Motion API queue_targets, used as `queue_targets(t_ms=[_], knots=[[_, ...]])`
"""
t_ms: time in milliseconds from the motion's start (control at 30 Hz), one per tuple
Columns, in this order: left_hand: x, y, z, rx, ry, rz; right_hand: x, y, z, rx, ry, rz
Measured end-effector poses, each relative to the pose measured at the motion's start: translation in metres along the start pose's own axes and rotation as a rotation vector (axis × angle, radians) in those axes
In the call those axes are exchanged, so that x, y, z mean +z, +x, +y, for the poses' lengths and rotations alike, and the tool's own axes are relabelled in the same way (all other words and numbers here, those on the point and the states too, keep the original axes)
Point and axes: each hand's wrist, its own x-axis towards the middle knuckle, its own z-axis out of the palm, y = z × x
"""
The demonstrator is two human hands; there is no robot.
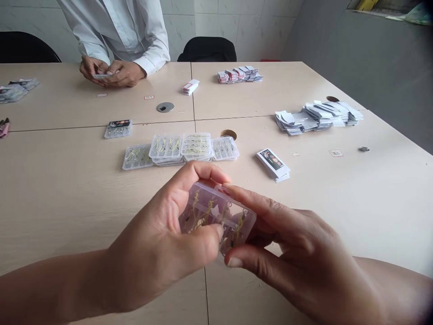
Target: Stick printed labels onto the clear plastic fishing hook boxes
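While our left hand and right hand grip the clear box above the table, fingers bent round it, we could spill its yellowish pieces by squeezing unevenly.

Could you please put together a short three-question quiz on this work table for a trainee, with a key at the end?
1. Multiple choice: what are the person's left hand and right hand both gripping?
(a) a stack of cards
(b) a clear plastic box
(c) a rolled cloth

2. True or false: the co-worker across the table wears black sleeves.

3. Fill in: as the camera sees it, the short card stack with a black label lies to the ____ of the stacked boxes.

Key: 1: b. 2: false; the co-worker's sleeves are white. 3: right.
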Motion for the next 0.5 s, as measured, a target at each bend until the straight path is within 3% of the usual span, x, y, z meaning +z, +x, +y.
queue_targets(t_ms=[500], knots=[[-0.0014,0.0007,-0.0029,0.051,-0.102,-0.103,0.0007,-0.0023,0.0026,-0.072,-0.054,-0.001]])
